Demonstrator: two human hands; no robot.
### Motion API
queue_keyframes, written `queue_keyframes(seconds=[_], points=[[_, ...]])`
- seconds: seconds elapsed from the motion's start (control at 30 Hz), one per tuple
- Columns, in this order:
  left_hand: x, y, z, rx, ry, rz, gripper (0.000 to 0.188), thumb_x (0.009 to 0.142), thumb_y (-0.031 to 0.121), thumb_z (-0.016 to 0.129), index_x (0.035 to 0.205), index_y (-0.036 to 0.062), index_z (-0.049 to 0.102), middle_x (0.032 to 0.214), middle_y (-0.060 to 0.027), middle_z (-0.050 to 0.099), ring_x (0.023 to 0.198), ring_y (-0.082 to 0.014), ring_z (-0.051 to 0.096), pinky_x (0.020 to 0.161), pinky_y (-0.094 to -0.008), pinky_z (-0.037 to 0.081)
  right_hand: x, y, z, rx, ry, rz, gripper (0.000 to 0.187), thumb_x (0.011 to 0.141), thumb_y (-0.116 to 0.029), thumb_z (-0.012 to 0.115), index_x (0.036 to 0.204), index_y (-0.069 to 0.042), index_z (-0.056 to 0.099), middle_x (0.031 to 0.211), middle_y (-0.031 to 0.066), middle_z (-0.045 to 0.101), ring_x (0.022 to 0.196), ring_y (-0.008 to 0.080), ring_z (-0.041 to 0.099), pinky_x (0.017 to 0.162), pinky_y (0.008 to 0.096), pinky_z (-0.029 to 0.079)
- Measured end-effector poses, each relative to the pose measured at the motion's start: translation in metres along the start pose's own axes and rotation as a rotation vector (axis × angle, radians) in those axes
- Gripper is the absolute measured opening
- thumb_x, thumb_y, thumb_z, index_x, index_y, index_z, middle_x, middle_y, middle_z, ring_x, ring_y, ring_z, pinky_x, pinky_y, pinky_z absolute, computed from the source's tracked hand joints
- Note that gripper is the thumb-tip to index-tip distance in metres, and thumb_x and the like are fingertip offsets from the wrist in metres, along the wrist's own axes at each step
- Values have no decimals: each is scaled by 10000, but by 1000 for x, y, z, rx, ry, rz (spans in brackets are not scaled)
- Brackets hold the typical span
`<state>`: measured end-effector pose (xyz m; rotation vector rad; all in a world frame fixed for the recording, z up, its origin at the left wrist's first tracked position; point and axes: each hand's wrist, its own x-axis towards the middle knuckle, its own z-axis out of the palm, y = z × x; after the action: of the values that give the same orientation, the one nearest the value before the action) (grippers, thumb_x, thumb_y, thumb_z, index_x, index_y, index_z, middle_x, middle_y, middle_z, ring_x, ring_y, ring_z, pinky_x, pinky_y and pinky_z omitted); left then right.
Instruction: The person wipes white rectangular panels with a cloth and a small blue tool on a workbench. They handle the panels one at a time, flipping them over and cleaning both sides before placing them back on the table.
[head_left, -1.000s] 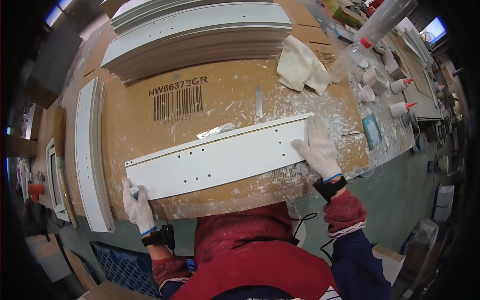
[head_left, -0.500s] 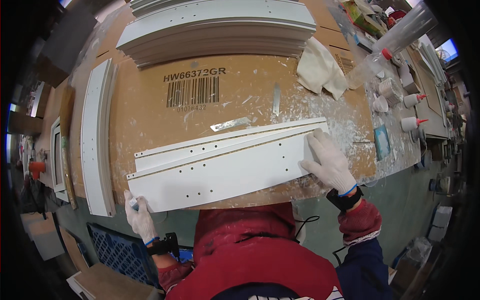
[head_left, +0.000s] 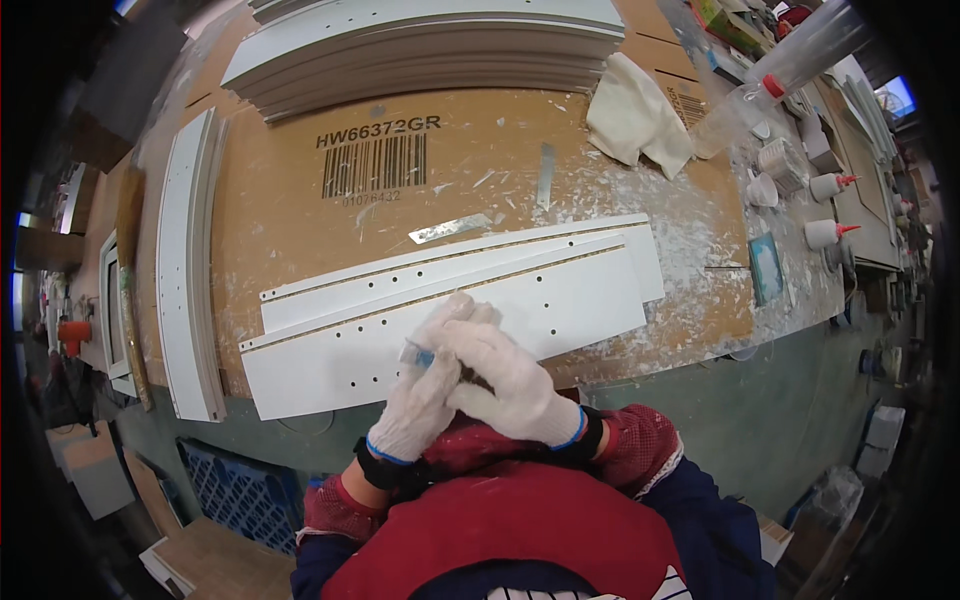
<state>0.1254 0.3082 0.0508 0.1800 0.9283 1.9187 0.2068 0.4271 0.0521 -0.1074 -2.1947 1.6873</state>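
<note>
1. Pinching a small clear tube with a blue end (head_left: 418, 354) between both gloved hands, I am curling my left hand (head_left: 420, 400) around its body while my right hand (head_left: 505, 385) is folding over the far end, so both sets of fingers (head_left: 455, 312) are closed on it.
2. I am holding it just above the near white panel (head_left: 560, 305), which is lying flat on the counter (head_left: 290, 215) with a second white panel (head_left: 400, 280) touching its far edge, both drilled with small holes.
3. I am working beside a thin metal strip (head_left: 452, 228) lying just beyond the panels, with a crumpled white cloth (head_left: 635, 120) farther off to the right.
4. I am keeping a stack of white panels (head_left: 420, 45) at the back and a narrow white panel (head_left: 185, 270) along the left.
5. I am judging that squeezing too hard could spill the contents onto the panel face, and that my gloves, hiding the tip, could make me miss a hole.
6. I am also judging that leaning on the near panel could slide it off the counter edge, since it is overhanging toward me.
</note>
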Motion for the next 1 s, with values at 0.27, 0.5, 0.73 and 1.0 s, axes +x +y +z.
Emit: queue_keyframes(seconds=[0.27, 0.5, 0.73, 1.0], points=[[14, 21, 15, 686, -199, -288, 471, 975, 211, 499, 1355, -45, 387, 1343, -156, 472, 1184, -214, 486, 963, -316, 430, -16, 17, -35, 288, 99, 156, 388, 769, 43, 628, 1151, -24, 615, 1071, 109, 626, 890, 181, 599, 772, 300, 490], [-24, 21, -27, 653, 245, -40, 345, 953, 162, 561, 1249, -14, 575, 1098, -59, 657, 930, -115, 595, 885, -284, 466, -6, 1, -89, 203, 138, 393, 293, 851, 17, 629, 1140, 29, 582, 981, 74, 644, 786, 106, 593, 725, 239, 497], [-93, 79, -154, 1386, 1226, 131, 639, 914, 339, 604, 1414, 0, 396, 1420, -180, 439, 1296, -267, 436, 1056, -358, 346, -4, 28, -188, -14, 531, 465, 267, 855, -55, 620, 1108, 23, 589, 963, 87, 648, 836, 117, 592, 754, 246, 490], [-103, 76, -159, 1288, 1312, -120, 760, 872, 524, 577, 1425, 37, 394, 1372, -200, 468, 1204, -287, 502, 959, -360, 422, 31, 21, -198, -532, 245, 550, 255, 831, -139, 595, 1044, -3, 628, 865, 106, 646, 785, 173, 600, 733, 288, 475]])
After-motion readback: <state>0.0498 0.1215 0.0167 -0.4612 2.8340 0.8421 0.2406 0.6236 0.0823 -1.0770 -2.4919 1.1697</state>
